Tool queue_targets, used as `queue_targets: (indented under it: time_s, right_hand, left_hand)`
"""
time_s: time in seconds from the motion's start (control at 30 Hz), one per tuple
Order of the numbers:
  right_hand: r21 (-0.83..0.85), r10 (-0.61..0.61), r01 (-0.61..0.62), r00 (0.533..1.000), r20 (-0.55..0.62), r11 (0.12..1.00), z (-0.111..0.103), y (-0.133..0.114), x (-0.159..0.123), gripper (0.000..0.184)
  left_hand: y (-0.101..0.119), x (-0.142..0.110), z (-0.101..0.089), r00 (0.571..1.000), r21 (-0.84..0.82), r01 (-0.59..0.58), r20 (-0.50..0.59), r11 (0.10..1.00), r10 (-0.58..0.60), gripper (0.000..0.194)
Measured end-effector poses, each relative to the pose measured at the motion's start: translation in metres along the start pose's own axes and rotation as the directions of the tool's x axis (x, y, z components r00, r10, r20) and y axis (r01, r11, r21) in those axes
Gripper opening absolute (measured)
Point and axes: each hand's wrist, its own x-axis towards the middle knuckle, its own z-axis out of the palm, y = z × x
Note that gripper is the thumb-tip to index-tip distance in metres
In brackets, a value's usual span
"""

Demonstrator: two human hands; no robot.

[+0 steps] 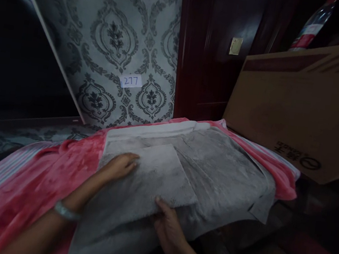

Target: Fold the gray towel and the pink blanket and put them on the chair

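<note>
A grey fleece blanket [213, 169] lies spread over a pink blanket [35, 184]. One part of the grey blanket is folded over into a flap [154, 174] in the middle. My left hand [120, 165] rests palm down on the flap's left edge, fingers stretched flat. My right hand [168, 225] grips the near edge of the flap, thumb on top and fingers curled under the cloth. A pale bracelet [66, 212] sits on my left wrist.
A large cardboard box [298, 105] leans at the right. Behind it stands a dark red wooden door [213, 46] with a brass fitting. Patterned grey wallpaper [115, 38] carries a small label reading 277 [131, 81]. A plastic bottle [311, 25] shows at the top right.
</note>
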Motion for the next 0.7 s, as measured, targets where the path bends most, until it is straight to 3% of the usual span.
queue_targets:
  time_s: [0.13,0.27,0.37,0.47,0.7]
  right_hand:
    - [0.000,-0.007,0.007,1.000,-0.024,1.000,-0.005,0.003,0.003,0.058]
    - [-0.009,0.000,0.000,1.000,-0.008,1.000,-0.007,0.005,0.004,0.061]
    - [-0.006,-0.003,0.003,1.000,-0.010,1.000,-0.006,0.005,0.003,0.060]
    - [-0.007,-0.012,0.012,0.999,-0.036,1.000,-0.002,0.003,0.002,0.058]
    - [-0.102,-0.100,0.093,0.993,-0.059,0.990,0.013,-0.024,0.008,0.042]
  left_hand:
    - [-0.020,0.072,0.004,0.994,0.057,0.109,0.001,0.992,-0.109,0.048]
    - [-0.028,0.110,0.018,0.987,0.024,0.154,0.046,0.988,-0.155,0.029]
    - [-0.031,0.120,0.026,0.982,-0.013,0.185,0.043,0.983,-0.184,0.025]
    - [-0.032,0.118,0.022,0.982,-0.077,0.184,0.060,0.980,-0.179,0.026]
    - [-0.021,0.106,-0.030,0.987,-0.195,0.156,-0.004,0.968,-0.160,0.030]
